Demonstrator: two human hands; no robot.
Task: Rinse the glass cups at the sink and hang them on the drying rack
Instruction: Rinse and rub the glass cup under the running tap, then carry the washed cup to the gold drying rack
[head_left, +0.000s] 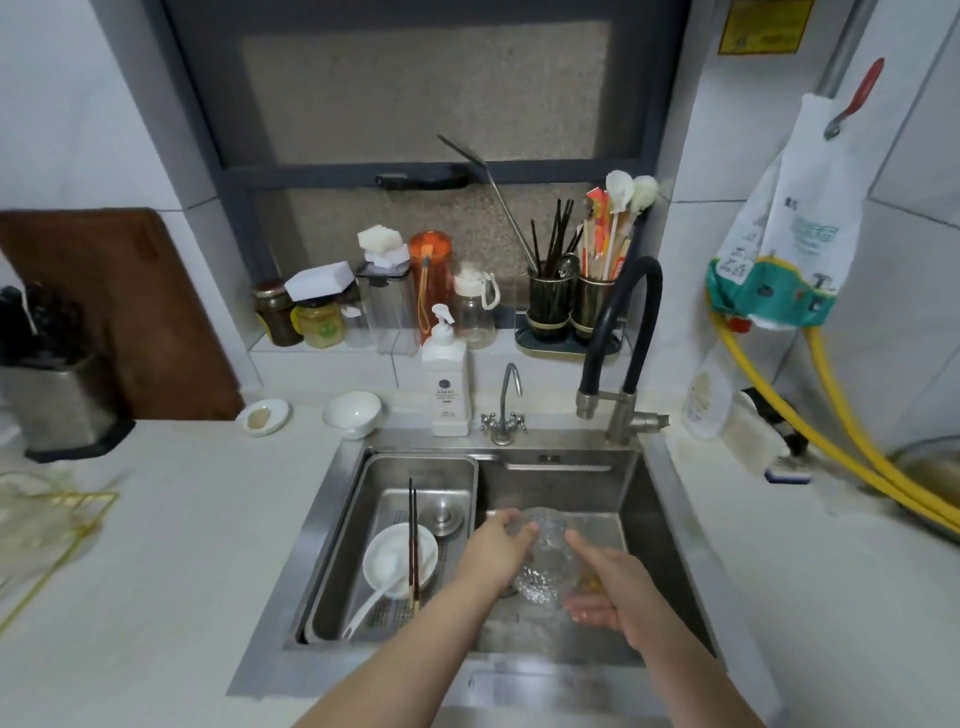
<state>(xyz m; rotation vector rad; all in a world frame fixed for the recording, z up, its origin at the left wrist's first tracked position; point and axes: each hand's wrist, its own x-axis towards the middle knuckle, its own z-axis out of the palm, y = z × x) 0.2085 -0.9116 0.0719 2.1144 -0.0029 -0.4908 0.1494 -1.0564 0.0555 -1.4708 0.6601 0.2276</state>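
Both hands, left hand (501, 545) & right hand (605, 587), are gripping one glass cup (545, 561) low in the sink (670, 525) basin, approx 6 o'clock from the black faucet (623, 332). Rinsing looks underway, hanging not yet done. The gold wire drying rack (57, 519) is sitting at 9 o'clock, blurred, w/ no cups discernible.

Drying rack (47, 512) blurred, cut off at left edge

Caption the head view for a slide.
Both hands hold a glass cup over the steel sink.

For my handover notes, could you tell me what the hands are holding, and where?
Both hold one glass cup over the sink: left hand at its far end, right hand around its near side.
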